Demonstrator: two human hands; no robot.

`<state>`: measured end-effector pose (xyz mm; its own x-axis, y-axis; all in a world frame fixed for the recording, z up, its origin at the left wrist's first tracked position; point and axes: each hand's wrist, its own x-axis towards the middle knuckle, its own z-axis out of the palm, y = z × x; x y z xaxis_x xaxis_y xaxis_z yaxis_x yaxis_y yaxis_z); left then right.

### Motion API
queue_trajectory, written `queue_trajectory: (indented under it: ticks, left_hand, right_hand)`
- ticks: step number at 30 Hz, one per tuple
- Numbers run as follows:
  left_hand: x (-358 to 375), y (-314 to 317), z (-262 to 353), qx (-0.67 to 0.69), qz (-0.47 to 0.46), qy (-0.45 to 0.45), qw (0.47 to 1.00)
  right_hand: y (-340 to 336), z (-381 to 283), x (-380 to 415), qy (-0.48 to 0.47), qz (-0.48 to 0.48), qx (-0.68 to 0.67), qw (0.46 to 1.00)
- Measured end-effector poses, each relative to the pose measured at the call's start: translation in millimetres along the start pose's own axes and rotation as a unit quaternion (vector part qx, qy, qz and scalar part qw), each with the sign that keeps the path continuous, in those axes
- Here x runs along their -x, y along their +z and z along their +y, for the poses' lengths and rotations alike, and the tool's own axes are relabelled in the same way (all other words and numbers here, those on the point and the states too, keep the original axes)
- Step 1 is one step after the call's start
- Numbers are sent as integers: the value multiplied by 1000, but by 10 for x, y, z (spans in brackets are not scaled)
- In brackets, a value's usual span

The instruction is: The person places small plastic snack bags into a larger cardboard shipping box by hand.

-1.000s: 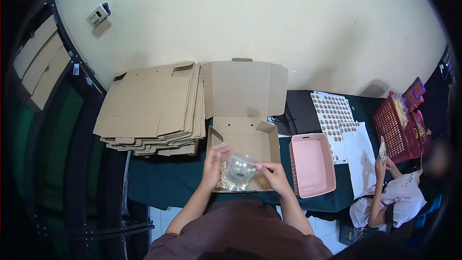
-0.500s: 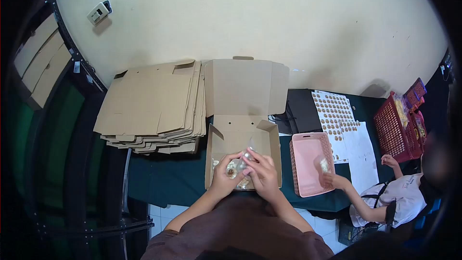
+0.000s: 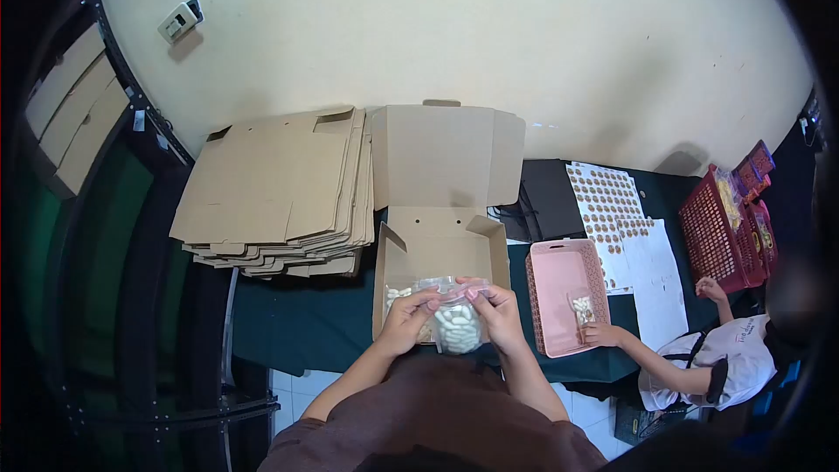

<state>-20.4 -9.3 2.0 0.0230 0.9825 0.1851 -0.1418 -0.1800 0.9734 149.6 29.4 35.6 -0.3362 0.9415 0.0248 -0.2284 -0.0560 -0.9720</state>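
Observation:
A clear pouch [image 3: 458, 330] filled with white oblong pieces hangs between my two hands over the front of an open cardboard box [image 3: 380, 297]. The fingers of my left hand [image 3: 407, 319] pinch its top left corner. My right hand [image 3: 499, 315] pinches the top right, by a pinkish strip along the upper edge. Inside the box, more bagged white pieces [image 3: 398, 295] show behind my left hand, partly hidden. The box's lid [image 3: 446, 157] stands raised towards the wall.
Flattened cardboard boxes [image 3: 262, 183] are stacked on the left. At right, a co-worker's hand [image 3: 605, 335] touches a small bag [image 3: 582, 308] in a pink basket [image 3: 559, 249]. Sticker sheets [image 3: 603, 201], a black folder [image 3: 552, 201] and a red basket [image 3: 712, 227] lie beyond.
The pouch now hangs upright with its front showing, and my hands have spread apart to its top corners. The co-worker's bag has come down into the pink basket.

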Motion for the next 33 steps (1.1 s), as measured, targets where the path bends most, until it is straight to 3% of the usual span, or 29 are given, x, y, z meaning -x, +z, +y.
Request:
queue_trajectory:
  ticks: [4,5,6,8,10,11,14,15,16,20,22,28,30,32,33]
  left_hand:
    - [-73,-103,266,27,-89,-65,994]
    - [-90,-172,248,-84,-111,-52,989]
    - [-113,-176,268,-84,-111,-51,989]
    - [-138,-183,328,-148,-104,48,982]
    - [-130,-163,317,-141,-79,61,985]
    - [-127,-163,292,-105,-63,54,991]
    - [-98,-125,172,-43,-34,40,998]
    - [-90,-102,113,1,-22,31,999]
    - [-88,-89,72,45,-9,23,999]
    - [-100,-55,-92,98,-61,7,993]
    - [-90,-39,-192,111,-61,2,992]
    - [-169,1,-217,107,-56,1,993]
    - [-224,-44,-394,56,-66,52,995]
    - [-237,-67,-499,-9,-29,-43,999]
    - [-228,-129,-589,-55,-49,-100,992]
  right_hand:
    - [-86,-42,21,59,-62,-2,996]
    - [-78,-18,11,16,-53,-12,998]
    - [-75,-1,6,-28,-44,-22,998]
    - [-92,-15,29,-25,-68,-9,997]
    - [-116,11,38,34,-72,-158,984]
    - [-205,43,1,-3,-98,-134,986]
    - [-262,111,-65,25,-120,-119,985]
    - [-319,219,-59,85,-159,-145,973]
    - [-358,346,-34,84,-159,-143,973]
    - [-595,753,159,228,-231,-188,927]
    - [-562,667,140,198,-291,-206,913]
    - [-510,584,80,214,-324,-251,887]
    - [-482,609,38,187,-305,-285,889]
    - [-491,541,-36,246,-134,-107,954]
    - [-438,430,-54,243,-98,-28,965]
